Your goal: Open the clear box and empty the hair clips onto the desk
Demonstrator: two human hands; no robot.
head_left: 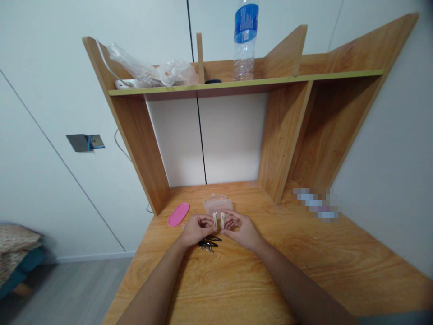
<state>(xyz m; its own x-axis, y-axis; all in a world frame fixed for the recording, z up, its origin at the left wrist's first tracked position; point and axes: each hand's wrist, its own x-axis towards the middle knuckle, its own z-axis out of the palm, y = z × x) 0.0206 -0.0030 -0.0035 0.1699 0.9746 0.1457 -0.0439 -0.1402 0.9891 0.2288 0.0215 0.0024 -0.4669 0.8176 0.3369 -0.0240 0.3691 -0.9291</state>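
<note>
Between the fingertips of my left hand (197, 230) is a small pale hair clip (214, 220), held upright. My right hand (244, 231) pinches a similar pale hair clip (222, 220) close beside it, with a narrow gap between the two. Below my left hand, several black hair clips (211, 243) lie in a small pile on the wooden desk (216, 284), with some silvery pieces among them. Just behind my hands stands a clear plastic box (218, 205), its lower part partly hidden by my fingers. A pink oval tray (178, 214) rests to the left.
A wooden shelf unit (277, 135) rises from the back of the desk. On its upper shelf are a plastic bag (162, 72) and a water bottle with a blue label (246, 27). A blurred item (316, 204) lies at the desk's right. An open wall socket (86, 142) is at left.
</note>
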